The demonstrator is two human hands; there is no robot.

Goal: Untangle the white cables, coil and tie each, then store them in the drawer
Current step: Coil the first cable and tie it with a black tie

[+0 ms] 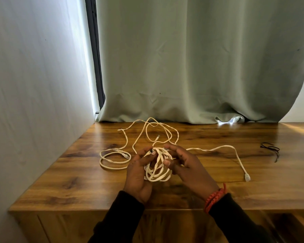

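Fingers of left hand [139,174] and right hand [188,165] grip white cable coil [158,171]; drawer unseen.

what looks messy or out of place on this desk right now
The white cables sprawl in crossed loops over the wooden table, one plug end trailing right. Both hands hold a loose coil, untied. Black ties lie apart at right.

Two hands: left hand [138,174], right hand [188,168], at 6 o'clock. One coiled bundle [157,170] between them. Loose white cables [147,132] toward 12, strand count unclear. Three plugs visible. One black tie cluster [270,149] at 3 o'clock. One red bracelet [215,197].
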